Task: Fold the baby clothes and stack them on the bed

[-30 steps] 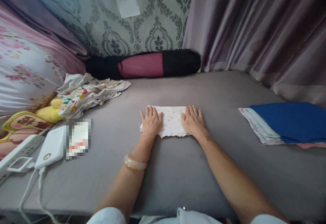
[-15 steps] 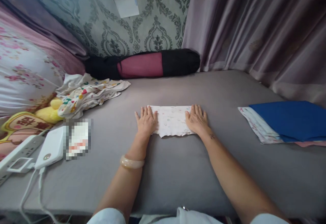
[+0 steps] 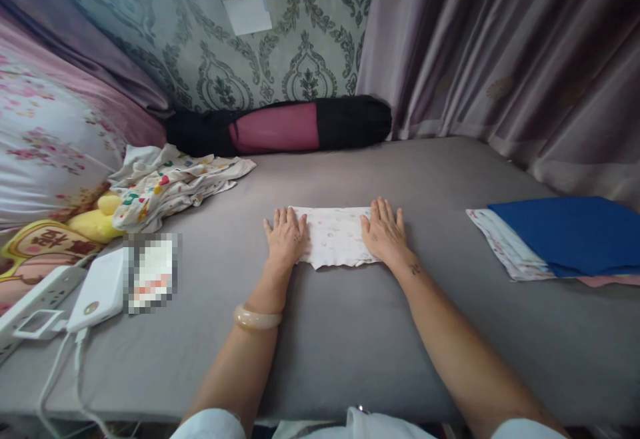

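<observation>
On grey sheet | white cloth, faint print, wavy near edge | left hand, right hand: outspread

At the centre of the frame, the left hand and right hand lie flat upon a white cloth; a blue cloth lies at right.

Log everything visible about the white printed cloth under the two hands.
The white printed cloth looks like soft fabric with faint, scattered motifs too small to identify. It lies flat on the grey sheet, its far edge straight, its near edge wavy. The left hand rests on its left end, the right hand on its right.
</observation>
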`<state>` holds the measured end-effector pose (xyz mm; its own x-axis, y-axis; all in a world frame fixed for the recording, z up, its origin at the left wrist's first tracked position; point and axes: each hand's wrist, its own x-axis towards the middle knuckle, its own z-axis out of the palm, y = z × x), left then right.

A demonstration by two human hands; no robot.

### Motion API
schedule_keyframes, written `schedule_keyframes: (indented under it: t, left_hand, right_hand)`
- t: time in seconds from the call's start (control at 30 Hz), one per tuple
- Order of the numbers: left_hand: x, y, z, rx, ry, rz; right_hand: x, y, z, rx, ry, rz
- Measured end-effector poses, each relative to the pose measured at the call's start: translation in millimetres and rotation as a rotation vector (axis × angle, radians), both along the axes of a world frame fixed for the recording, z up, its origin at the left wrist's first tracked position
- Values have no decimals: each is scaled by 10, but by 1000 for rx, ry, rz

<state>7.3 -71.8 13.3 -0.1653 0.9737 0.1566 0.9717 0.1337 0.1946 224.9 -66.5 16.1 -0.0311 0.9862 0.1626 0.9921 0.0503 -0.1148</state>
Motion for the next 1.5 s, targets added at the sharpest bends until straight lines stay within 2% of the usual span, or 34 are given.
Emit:
schedule_keyframes:
  t: [0.07, 0.13, 0.27, 0.43, 0.63, 0.8, 1.1, 1.33, 1.5]
  left_hand:
    - [4, -6, 13, 59, -15, 10]
    - [4, -12, 17, 88, -24, 8]
    - [-4, -22, 10, 79, -28, -11]
    - [-20, -13, 7, 96, -33, -26]
    - [-36, -1, 1, 97, -26, -16]
    - [-42, 6, 3, 129, -30, -26]
    - [-89, 30, 9, 83, -33, 14]
    - [-131, 46, -59, 148, -41, 17]
    - [-163, 84, -122, 201, -151, 17]
  right_hand:
    - [-12, -10, 18, 35, -1, 42]
    - [-14, -7, 11, 0, -1, 51]
    - [2, 16, -33, -115, 0, 37]
    - [19, 32, -61, -117, -2, 37]
    - [-10, 17, -55, -32, -16, 56]
    - [-132, -29, -34, 76, 10, 145]
    - [-176, -16, -153, -49, 11, 164]
    - [-200, -18, -81, -65, -2, 161]
    - [-369, 3, 13, -95, 3, 207]
